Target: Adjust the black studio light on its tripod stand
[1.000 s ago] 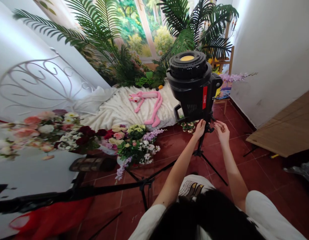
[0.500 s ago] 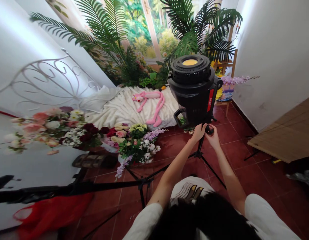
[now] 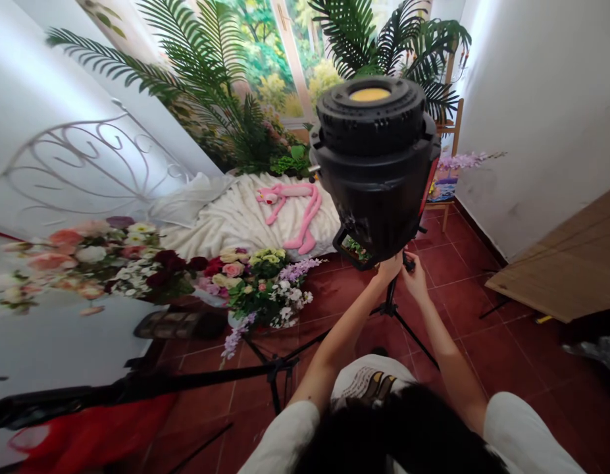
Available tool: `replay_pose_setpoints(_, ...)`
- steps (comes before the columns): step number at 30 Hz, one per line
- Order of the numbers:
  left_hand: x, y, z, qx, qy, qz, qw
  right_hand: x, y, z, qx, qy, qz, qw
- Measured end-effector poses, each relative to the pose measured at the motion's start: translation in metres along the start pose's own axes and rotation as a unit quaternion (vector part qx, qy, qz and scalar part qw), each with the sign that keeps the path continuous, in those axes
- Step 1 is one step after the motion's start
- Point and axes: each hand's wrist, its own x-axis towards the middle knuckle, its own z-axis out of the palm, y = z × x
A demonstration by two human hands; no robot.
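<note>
A large black studio light (image 3: 376,178) with a round yellow disc in its upward-facing end sits on top of a black light stand (image 3: 389,301). Just under the lamp, my left hand (image 3: 388,267) is wrapped round the stand's pole, partly hidden by the lamp body. Beside it, my right hand (image 3: 415,276) has its fingers closed on a small black knob (image 3: 408,262) at the side of the pole. An angular black handle (image 3: 351,253) juts from the lower left of the lamp.
Flower bunches (image 3: 265,283) stand left of my arms. A pink plush toy (image 3: 299,194) lies on the cream blanket (image 3: 235,204). Another black stand (image 3: 272,365) crosses the lower left. A brown board (image 3: 561,250) leans at right, and a palm (image 3: 374,39) rises behind the lamp.
The studio light has come up nearer to my head and looks larger, turned slightly so its red side strip shows less. Both hands stay at the pole and knob.
</note>
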Motion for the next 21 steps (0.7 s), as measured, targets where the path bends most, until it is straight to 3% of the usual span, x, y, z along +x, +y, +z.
replay_pose_setpoints(7,0.025,0.037,-0.01,-0.038,-0.027,0.066,0.997,-0.001,-0.002,0.003,-0.014,0.012,0.017,1.0)
replay_pose_setpoints(11,0.035,0.054,-0.015,-0.073,-0.053,0.071,0.993,-0.001,-0.004,0.004,-0.028,0.033,0.003,0.999)
replay_pose_setpoints(16,0.039,0.064,-0.02,-0.088,-0.067,0.076,0.991,-0.013,-0.01,-0.001,-0.073,0.112,-0.055,0.989)
replay_pose_setpoints(21,0.042,0.066,-0.021,-0.093,-0.074,0.075,0.99,-0.031,-0.007,-0.008,-0.136,0.093,-0.084,0.983)
